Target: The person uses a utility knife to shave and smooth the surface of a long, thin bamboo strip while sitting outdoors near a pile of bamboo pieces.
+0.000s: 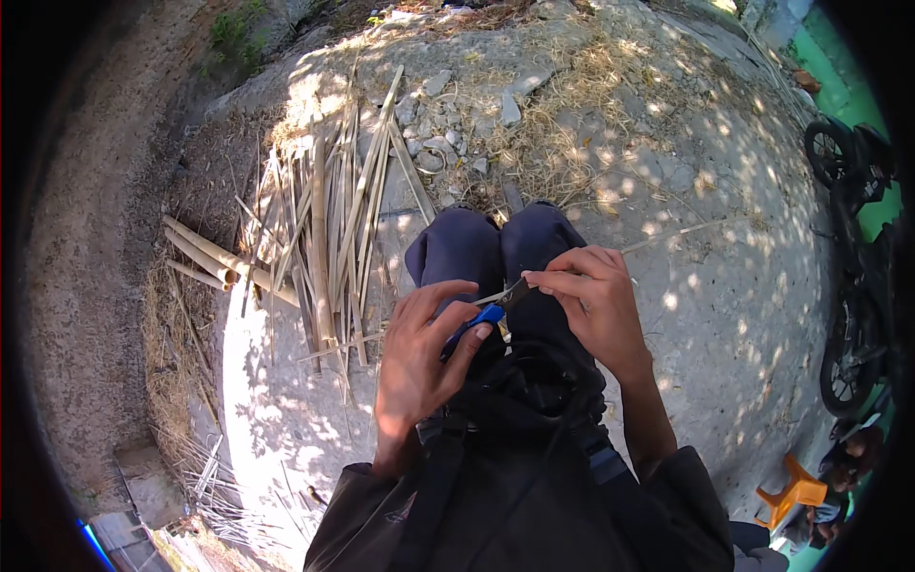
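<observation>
My left hand [429, 348] is closed around a knife with a blue handle [488, 315]; its thumb presses along the handle. The dark blade [517, 294] points to the upper right, above my lap. With fingertips pinched, my right hand [593, 300] grips a thin bamboo strip [667, 234] right by the blade. The strip runs out to the right beyond that hand and crosses toward the left hand on the other side. Where exactly blade and strip touch is hidden by my fingers.
Split bamboo strips [329, 219] lie in a heap to the left, beside thicker bamboo poles [214, 255]. Shavings [572, 114] and stones [438, 148] scatter the ground ahead. At the right are a motorcycle [848, 276], an orange stool [793, 491] and another person [843, 467].
</observation>
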